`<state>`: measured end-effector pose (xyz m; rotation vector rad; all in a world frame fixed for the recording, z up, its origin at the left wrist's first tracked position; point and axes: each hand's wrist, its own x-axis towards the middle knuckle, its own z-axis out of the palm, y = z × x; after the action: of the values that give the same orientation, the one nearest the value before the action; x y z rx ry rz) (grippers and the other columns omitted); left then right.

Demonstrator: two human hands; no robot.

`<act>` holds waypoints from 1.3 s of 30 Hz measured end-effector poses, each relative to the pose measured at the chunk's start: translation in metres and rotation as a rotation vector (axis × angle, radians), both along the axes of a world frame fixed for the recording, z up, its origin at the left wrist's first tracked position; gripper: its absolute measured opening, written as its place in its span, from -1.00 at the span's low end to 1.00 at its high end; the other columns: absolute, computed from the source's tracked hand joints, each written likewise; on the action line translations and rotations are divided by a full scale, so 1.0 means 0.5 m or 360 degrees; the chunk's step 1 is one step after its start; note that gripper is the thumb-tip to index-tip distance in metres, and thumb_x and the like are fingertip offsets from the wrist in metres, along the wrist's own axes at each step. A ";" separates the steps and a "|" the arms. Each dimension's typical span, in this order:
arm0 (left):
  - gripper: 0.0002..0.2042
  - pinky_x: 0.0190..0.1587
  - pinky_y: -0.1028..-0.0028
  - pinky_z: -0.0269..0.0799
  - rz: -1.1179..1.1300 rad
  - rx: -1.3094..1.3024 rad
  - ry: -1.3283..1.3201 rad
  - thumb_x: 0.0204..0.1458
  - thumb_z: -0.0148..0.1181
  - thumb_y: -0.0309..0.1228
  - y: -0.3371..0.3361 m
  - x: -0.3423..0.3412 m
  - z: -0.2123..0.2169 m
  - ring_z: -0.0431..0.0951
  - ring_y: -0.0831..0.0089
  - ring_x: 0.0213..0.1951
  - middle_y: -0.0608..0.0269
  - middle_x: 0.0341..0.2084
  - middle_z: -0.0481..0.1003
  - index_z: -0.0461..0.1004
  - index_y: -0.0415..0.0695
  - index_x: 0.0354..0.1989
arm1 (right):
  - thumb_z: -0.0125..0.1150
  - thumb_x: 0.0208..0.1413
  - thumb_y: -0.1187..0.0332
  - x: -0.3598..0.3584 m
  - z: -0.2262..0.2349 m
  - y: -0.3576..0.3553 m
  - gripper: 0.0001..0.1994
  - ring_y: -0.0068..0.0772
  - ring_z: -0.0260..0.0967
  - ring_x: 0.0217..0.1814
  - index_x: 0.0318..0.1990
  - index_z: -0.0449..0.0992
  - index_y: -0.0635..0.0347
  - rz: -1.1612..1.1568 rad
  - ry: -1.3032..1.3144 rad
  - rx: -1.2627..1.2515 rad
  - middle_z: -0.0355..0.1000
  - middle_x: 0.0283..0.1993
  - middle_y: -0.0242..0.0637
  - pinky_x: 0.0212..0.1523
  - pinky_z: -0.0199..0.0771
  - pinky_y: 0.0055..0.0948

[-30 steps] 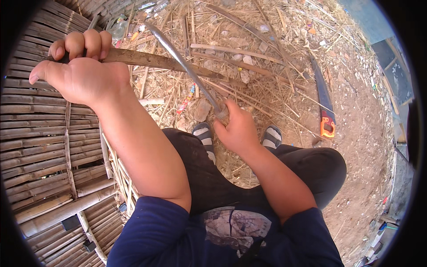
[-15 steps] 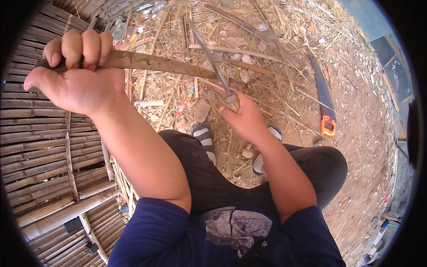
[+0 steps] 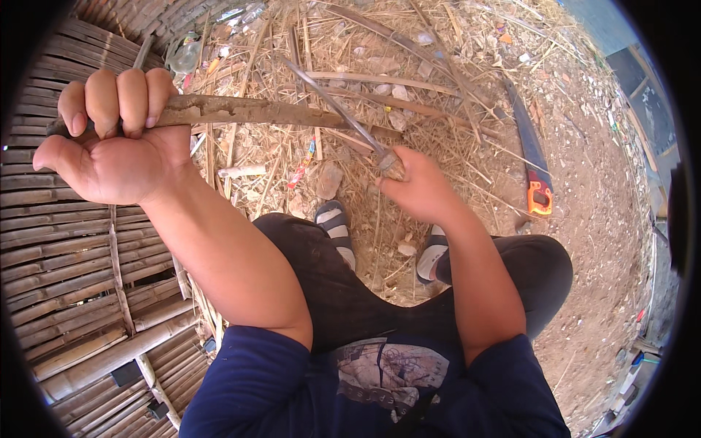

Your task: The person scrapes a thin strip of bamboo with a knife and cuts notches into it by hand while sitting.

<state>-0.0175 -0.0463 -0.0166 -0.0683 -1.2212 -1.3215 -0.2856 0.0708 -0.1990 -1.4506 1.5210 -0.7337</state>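
Left hand [image 3: 117, 142] gripping a wooden strip [image 3: 248, 111], right hand [image 3: 420, 186] gripping a long knife [image 3: 332, 103].
The left grip is closed round the strip's left end; the right grip is closed on the knife's handle, nearer the person than the strip, and the blade crosses in front of the strip's right part, whether touching cannot be told. Beyond the strip's left end lies a see-through plastic thing [image 3: 184, 57], perhaps a container, its contents unclear. Right of the strip, a saw [image 3: 527, 137] lies on the ground [image 3: 584, 255].
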 end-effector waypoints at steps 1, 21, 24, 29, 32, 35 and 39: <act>-0.50 -0.56 0.53 -0.12 -0.0017 -0.0007 -0.0003 -0.08 0.31 0.22 0.001 -0.004 0.001 -0.07 0.60 -0.70 0.55 -0.75 0.05 0.30 0.07 -0.54 | 0.26 -0.02 0.31 0.012 0.029 0.005 -0.50 0.15 0.47 -0.02 0.08 0.42 0.39 0.0035 -0.0042 -0.0123 0.50 -0.08 0.19 0.00 0.44 -0.14; -0.43 -0.55 0.49 -0.14 0.0445 0.0002 -0.0018 0.09 -0.01 0.34 0.029 -0.074 0.012 -0.10 0.54 -0.67 0.47 -0.73 0.03 0.23 0.02 -0.51 | 0.28 0.04 0.34 0.117 -0.065 0.023 -0.53 -0.22 0.45 -0.55 0.10 0.40 0.39 -0.0262 -0.0231 -0.0244 0.46 -0.54 -0.06 -0.41 0.43 -0.26; -0.41 -0.55 0.48 -0.16 0.1016 0.0078 -0.0019 0.17 -0.20 0.34 0.028 -0.082 0.010 -0.14 0.51 -0.65 0.43 -0.72 0.00 0.18 0.00 -0.47 | 0.27 0.02 0.34 0.135 -0.126 0.021 -0.57 -0.10 0.44 -0.54 0.03 0.41 0.37 -0.0361 -0.0126 -0.0138 0.43 -0.58 -0.03 -0.42 0.42 -0.18; -0.41 -0.54 0.47 -0.18 0.1219 0.0098 0.0001 0.22 -0.32 0.33 0.019 -0.071 0.013 -0.16 0.49 -0.63 0.42 -0.71 -0.01 0.15 -0.01 -0.46 | 0.25 -0.01 0.35 0.135 -0.036 0.033 -0.65 0.17 0.51 -0.32 -0.07 0.43 0.32 -0.0269 -0.0131 -0.0290 0.48 -0.44 0.13 -0.28 0.46 0.02; -0.41 -0.54 0.47 -0.18 0.1311 0.0091 -0.0038 0.23 -0.33 0.31 0.036 -0.098 0.010 -0.16 0.49 -0.63 0.42 -0.71 -0.01 0.15 -0.01 -0.46 | 0.23 -0.02 0.37 0.144 -0.051 0.029 -0.66 0.19 0.52 -0.28 -0.07 0.43 0.31 -0.0240 -0.0063 -0.0285 0.51 -0.38 0.12 -0.23 0.48 0.03; -0.42 -0.55 0.47 -0.18 0.1348 0.0135 0.0006 0.25 -0.35 0.30 0.036 -0.112 0.014 -0.16 0.49 -0.64 0.42 -0.70 -0.01 0.15 -0.01 -0.46 | 0.24 0.00 0.34 0.108 -0.200 0.014 -0.56 0.16 0.53 -0.20 0.04 0.42 0.36 -0.0451 0.0103 -0.0064 0.53 -0.30 0.12 -0.17 0.49 -0.07; -0.43 -0.56 0.48 -0.16 0.1379 0.0113 0.0008 0.25 -0.34 0.29 0.030 -0.094 0.014 -0.15 0.50 -0.64 0.42 -0.70 -0.01 0.16 -0.01 -0.45 | 0.24 -0.01 0.33 0.081 -0.250 0.007 -0.53 0.14 0.52 -0.16 0.07 0.40 0.36 -0.0552 0.0189 0.0168 0.53 -0.23 0.11 -0.13 0.49 -0.08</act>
<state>-0.0646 -0.0314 -0.0097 0.4626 -1.0123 -0.5967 -0.2451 0.0746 -0.3241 -1.1823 1.9023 -0.7665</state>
